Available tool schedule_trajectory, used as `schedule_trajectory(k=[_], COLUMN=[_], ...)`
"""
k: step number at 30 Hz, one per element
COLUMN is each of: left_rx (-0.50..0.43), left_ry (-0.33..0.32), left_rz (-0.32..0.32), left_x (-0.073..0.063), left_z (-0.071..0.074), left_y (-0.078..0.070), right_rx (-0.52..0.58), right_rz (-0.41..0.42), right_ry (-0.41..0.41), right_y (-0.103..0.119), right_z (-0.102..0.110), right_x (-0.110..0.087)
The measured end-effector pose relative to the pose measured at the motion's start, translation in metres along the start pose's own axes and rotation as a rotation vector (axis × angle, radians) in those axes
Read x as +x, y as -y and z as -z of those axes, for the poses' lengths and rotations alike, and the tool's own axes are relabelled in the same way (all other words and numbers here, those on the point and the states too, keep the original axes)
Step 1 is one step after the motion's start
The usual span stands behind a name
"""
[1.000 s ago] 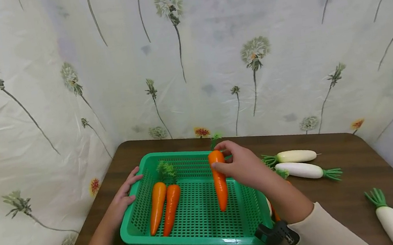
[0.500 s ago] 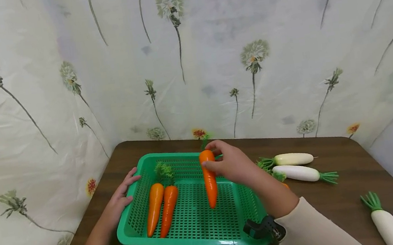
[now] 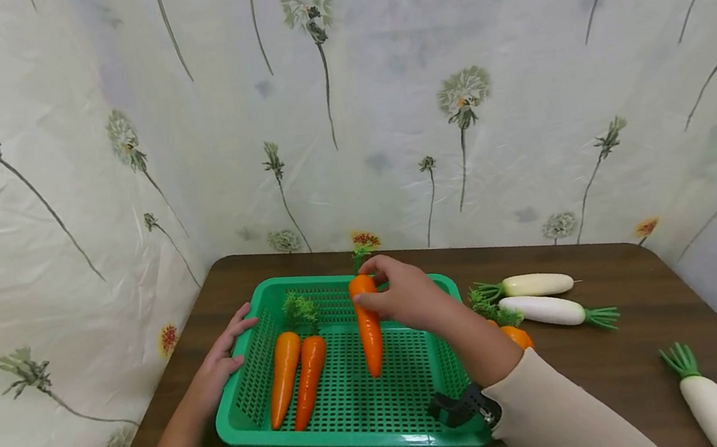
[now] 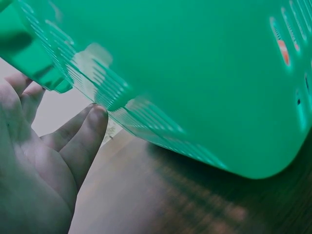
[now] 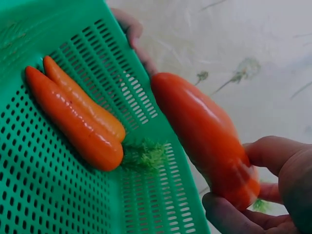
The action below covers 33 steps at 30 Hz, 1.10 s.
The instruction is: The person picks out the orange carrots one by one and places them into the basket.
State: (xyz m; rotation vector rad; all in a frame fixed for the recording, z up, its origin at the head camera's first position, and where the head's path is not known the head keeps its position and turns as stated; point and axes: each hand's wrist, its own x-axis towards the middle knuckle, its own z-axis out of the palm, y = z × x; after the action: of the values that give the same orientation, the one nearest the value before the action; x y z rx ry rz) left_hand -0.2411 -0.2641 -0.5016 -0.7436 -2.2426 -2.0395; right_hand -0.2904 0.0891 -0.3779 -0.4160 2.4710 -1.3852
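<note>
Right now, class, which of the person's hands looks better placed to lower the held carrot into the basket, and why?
Probably the right hand: it has the carrot in its grip, over the basket, while the left hand touches the basket's left side.

Smooth, glossy carrot in the right hand; shiny plastic basket against the left hand; wood-grained table below

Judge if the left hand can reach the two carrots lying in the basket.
Probably yes: the left hand touches the basket's rim; only that edge separates it from the two carrots, uncovered above.
</note>
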Motion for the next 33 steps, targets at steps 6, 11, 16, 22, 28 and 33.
schedule_trajectory(k=[6, 11, 16, 22, 28, 33], left_rx=[0.031, 0.022, 0.022, 0.015, 0.016, 0.008], left_ry=[-0.015, -0.003, -0.005, -0.004, 0.015, 0.021], left_rz=[-0.008, -0.014, -0.011, -0.019, -0.051, -0.064], left_x=[-0.005, -0.003, 0.001, 0.001, 0.000, 0.000], left_z=[0.002, 0.000, -0.001, 0.000, 0.001, 0.002], left_y=[-0.001, -0.002, -0.001, 0.001, 0.004, 0.005], right_rx=[0.122, 0.154, 0.092, 0.053, -0.032, -0.065], right_rz=[-0.021, -0.045, -0.063, -0.076, -0.087, -0.104], right_ry=[0.058, 0.075, 0.082, 0.096, 0.110, 0.128], right_y=[-0.005, -0.008, -0.008, -0.008, -0.012, -0.015], right_z=[-0.015, -0.019, -0.020, -0.028, -0.037, -0.041], right_x=[0.012, 0.015, 0.017, 0.022, 0.025, 0.028])
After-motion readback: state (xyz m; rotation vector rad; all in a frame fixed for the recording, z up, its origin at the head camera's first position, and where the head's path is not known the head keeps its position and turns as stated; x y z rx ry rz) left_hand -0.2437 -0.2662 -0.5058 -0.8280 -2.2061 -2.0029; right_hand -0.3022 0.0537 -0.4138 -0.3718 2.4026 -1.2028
